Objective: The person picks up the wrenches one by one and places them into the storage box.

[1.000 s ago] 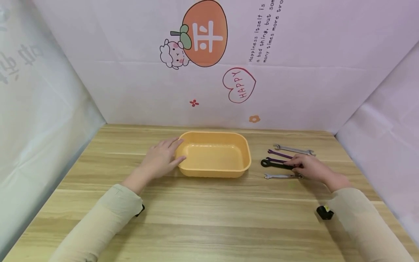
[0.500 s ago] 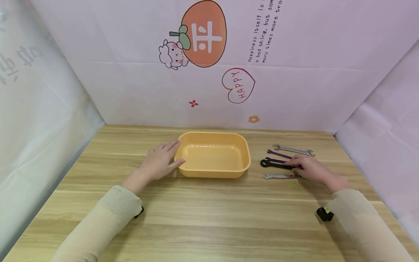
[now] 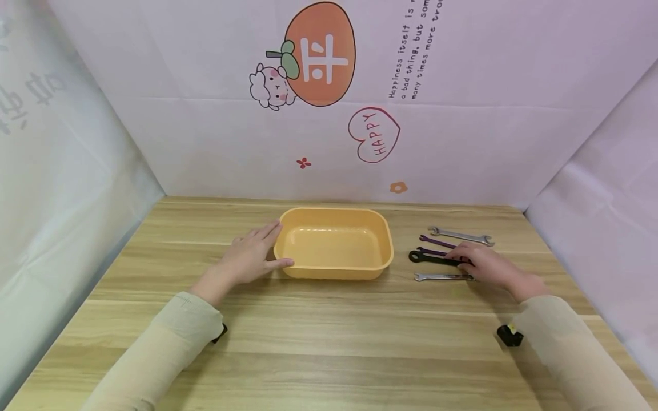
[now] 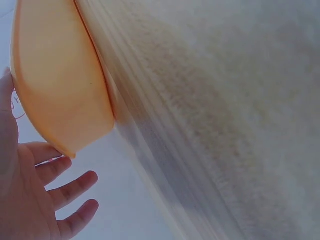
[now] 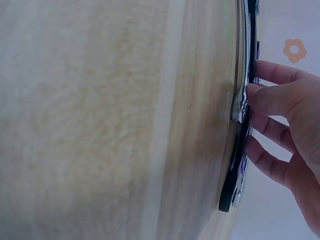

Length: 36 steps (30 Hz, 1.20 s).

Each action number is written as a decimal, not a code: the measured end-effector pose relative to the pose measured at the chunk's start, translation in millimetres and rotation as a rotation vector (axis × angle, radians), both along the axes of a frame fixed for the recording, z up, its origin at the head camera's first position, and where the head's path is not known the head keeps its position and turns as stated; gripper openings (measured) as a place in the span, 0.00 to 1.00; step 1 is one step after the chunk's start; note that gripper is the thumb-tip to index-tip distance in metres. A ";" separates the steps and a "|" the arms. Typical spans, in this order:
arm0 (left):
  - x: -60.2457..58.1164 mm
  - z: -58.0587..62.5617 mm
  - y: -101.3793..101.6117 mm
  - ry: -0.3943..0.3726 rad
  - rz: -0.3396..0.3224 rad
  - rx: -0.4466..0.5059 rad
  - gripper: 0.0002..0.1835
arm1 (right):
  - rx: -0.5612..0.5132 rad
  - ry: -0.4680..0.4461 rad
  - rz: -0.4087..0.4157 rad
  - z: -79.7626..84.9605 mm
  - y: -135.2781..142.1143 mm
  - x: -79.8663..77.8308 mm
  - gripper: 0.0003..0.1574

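Note:
An orange-yellow plastic basin (image 3: 334,273) stands on the table. My left hand (image 3: 249,254) rests at its left end, thumb over the near rim and fingertips on the left rim; in the left wrist view its fingers are spread and fairly straight beside the basin wall (image 4: 60,75). To the right of the basin, my right hand (image 3: 483,265) pinches a black ring-ended wrench (image 3: 434,258) that lies on the table. Its right end is hidden by the hand. Nearer lies a silver wrench (image 3: 437,277); beyond are two purple wrenches (image 3: 438,241) and another silver wrench (image 3: 457,234).
The wooden table (image 3: 319,342) ends at a white printed cloth (image 3: 231,148) behind the basin. White cloth walls also stand on the left and right. A black wrist-worn device (image 3: 510,335) shows under the right sleeve.
My left thumb has come down slightly toward the basin's near rim. The right hand and the wrenches look unchanged.

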State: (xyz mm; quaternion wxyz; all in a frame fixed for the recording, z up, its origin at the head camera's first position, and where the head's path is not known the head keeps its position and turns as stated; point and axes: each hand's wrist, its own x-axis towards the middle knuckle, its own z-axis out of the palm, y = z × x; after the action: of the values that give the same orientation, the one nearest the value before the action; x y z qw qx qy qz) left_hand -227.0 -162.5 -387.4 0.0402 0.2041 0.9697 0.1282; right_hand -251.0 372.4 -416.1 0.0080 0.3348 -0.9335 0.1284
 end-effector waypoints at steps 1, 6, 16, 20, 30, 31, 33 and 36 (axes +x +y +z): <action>0.1 -0.1 0.1 -0.001 0.001 0.000 0.54 | 0.005 0.004 0.002 -0.3 -0.4 -0.2 0.18; 0.3 -0.4 -0.3 -0.005 0.003 0.006 0.54 | 0.014 0.028 0.011 -0.7 -2.5 -0.3 0.19; -0.5 -1.3 -0.5 -0.005 0.003 0.004 0.55 | 0.040 0.022 0.019 -1.6 -3.8 0.8 0.32; -1.2 -1.3 -0.3 -0.010 0.007 0.005 0.55 | 0.053 0.029 0.018 -1.8 -3.9 1.1 0.32; -1.5 -2.0 0.5 -0.001 0.006 -0.003 0.55 | 0.038 0.068 0.032 1.8 -7.0 2.0 0.32; -1.3 -2.3 0.5 0.001 0.005 -0.005 0.55 | 0.035 0.073 0.036 2.2 -7.4 2.2 0.32; -1.1 -2.7 0.6 0.002 0.004 -0.007 0.55 | 0.033 0.079 0.044 2.6 -7.7 2.3 0.32; -1.0 -2.7 0.5 0.003 0.005 -0.010 0.55 | 0.041 0.081 0.046 2.9 -8.3 2.4 0.32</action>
State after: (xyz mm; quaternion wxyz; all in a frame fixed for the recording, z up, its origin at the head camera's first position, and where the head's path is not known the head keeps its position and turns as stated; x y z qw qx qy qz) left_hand -227.9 -162.0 -390.1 0.0396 0.2017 0.9709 0.1231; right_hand -248.6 364.1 -413.2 0.0359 0.3610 -0.9269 0.0956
